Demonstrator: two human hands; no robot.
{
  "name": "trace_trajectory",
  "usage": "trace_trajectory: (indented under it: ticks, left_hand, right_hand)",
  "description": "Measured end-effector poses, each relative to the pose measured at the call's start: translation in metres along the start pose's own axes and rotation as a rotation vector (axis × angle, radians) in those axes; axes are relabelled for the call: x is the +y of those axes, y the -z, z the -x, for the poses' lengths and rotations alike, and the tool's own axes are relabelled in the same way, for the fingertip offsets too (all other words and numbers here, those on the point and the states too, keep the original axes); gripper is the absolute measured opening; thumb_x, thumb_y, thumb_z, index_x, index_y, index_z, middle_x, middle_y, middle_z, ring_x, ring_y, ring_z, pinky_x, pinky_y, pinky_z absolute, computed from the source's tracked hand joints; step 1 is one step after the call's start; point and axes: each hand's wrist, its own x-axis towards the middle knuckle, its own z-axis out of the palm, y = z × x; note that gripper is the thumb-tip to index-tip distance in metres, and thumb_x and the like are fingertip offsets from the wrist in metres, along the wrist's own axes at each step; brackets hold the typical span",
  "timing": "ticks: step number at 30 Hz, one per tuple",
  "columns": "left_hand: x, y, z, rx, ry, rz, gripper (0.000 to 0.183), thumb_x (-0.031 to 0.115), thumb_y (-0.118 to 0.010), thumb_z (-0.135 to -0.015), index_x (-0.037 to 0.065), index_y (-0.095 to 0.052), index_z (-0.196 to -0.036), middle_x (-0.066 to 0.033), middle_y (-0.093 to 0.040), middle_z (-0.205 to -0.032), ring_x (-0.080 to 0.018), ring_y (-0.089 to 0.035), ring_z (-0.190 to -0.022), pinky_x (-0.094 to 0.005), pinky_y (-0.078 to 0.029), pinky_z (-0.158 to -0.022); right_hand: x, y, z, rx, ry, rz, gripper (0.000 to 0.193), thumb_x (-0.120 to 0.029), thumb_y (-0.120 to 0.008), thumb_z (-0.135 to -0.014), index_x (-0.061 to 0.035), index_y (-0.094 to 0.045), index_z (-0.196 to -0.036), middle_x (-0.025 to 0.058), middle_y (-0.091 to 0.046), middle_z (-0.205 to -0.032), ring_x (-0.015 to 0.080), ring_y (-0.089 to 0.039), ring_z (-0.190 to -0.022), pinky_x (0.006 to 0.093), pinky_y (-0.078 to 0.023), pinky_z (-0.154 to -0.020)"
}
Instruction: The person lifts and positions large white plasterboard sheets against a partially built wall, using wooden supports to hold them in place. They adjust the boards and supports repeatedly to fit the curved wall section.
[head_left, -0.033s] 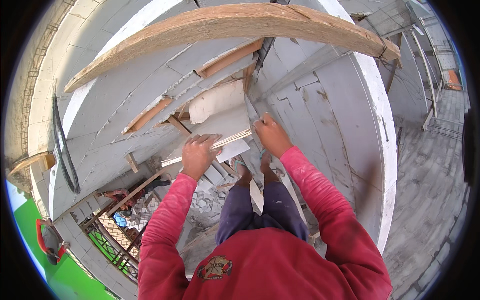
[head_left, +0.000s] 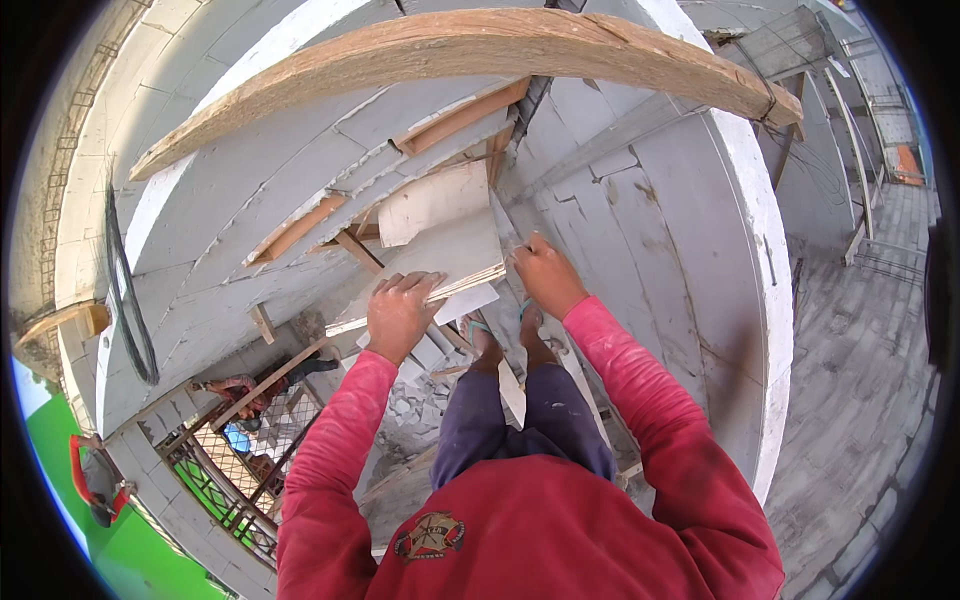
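My two bare hands are out in front of me, seen from above, over a pale, flat layered board (head_left: pixel 455 250). It lies in front of my body, below chest level, its near edge running from left of my left hand up toward my right. Several thin layers show along that edge; I cannot tell whether they are plies of one board or separate sheets stacked.

My left hand (head_left: pixel 398 312) is clamped on the near edge, fingers bent over the top; the underside of the grip is hidden. My right hand (head_left: pixel 545 275) is curled up just beside the right-hand corner. I cannot tell whether it touches the board or pinches anything.

I judge the board stiff, fairly light for its breadth, and awkward rather than heavy. Its face looks dusty, so it may slide under dry fingers, and the thin edges and corners could chip or splinter. The surest hold would be both side edges, thumbs on top, with all the layers gripped together.

Beyond it is a second pale sheet (head_left: pixel 435 203); below, broken rubble (head_left: pixel 410 402) lies near my sandals (head_left: pixel 478 326).
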Motion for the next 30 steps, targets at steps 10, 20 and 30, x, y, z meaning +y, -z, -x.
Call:
trace_trajectory:
  ticks: [10, 20, 30]
  left_hand:
    - [0.026, -0.031, 0.032, 0.045, -0.064, -0.037, 0.051, 0.016, -0.081, -0.073, 0.021, -0.073, -0.123, 0.0018, -0.071, -0.112, -0.0222, -0.067, -0.099, -0.0399, -0.054, -0.087]
    - [0.009, -0.021, 0.037, -0.007, -0.088, -0.040, 0.050, 0.017, -0.081, -0.075, 0.019, -0.073, -0.124, 0.0014, -0.069, -0.108, -0.0218, -0.066, -0.099, -0.0384, -0.053, -0.086]
    - [0.004, -0.018, 0.033, 0.037, -0.094, -0.009, 0.052, 0.013, -0.082, -0.069, 0.019, -0.075, -0.120, 0.0025, -0.072, -0.107, -0.0216, -0.067, -0.096, -0.0387, -0.053, -0.085]
  right_hand:
    - [0.002, 0.014, 0.046, -0.295, -0.136, -0.240, 0.022, -0.019, -0.054, -0.102, 0.0005, -0.064, -0.100, 0.0240, -0.068, -0.101, 0.0469, -0.065, -0.097, 0.0573, -0.049, -0.088]
    - [0.009, -0.001, 0.036, -0.207, 0.108, -0.190, 0.020, -0.018, -0.056, -0.103, 0.0003, -0.065, -0.102, 0.0219, -0.069, -0.102, 0.0437, -0.065, -0.102, 0.0513, -0.052, -0.091]
    - [-0.002, 0.001, 0.031, -0.228, -0.038, -0.312, 0.019, -0.016, -0.060, -0.102, 0.0010, -0.067, -0.106, 0.0212, -0.071, -0.107, 0.0428, -0.065, -0.102, 0.0514, -0.052, -0.089]
